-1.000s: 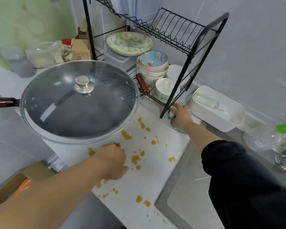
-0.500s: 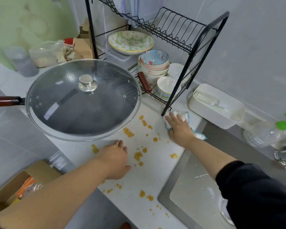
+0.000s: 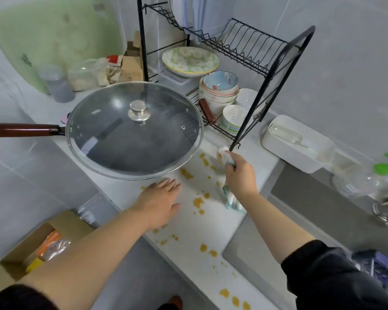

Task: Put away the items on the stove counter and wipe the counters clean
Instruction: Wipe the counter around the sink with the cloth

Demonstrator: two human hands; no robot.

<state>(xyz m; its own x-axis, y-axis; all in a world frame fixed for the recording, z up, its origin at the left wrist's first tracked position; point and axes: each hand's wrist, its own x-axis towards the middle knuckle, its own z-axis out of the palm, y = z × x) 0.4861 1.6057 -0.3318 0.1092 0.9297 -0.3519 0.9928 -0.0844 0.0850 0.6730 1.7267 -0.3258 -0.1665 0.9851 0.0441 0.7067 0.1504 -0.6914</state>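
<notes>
Right hand (image 3: 240,175) clamped round the cloth (image 3: 230,201), a white rag with teal stripes, bunched long, running from the dish rack (image 3: 234,143) foot back toward the person over the counter (image 3: 213,222). Orange spots (image 3: 198,202) beside it. Left hand (image 3: 159,202) lies flat, fingers straight, near the lidded wok (image 3: 134,139).

Glossy glass lid (image 3: 134,130) (metal knob (image 3: 139,110)), cloth rag (image 3: 227,175), black wire rack (image 3: 244,48)

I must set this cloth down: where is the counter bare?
Bare, though orange-spattered: the white counter strip between the left hand and the grey sink. The gap between the black wire dish rack's foot and the white rectangular tub. Crowded: behind the glass-lidded wok.
</notes>
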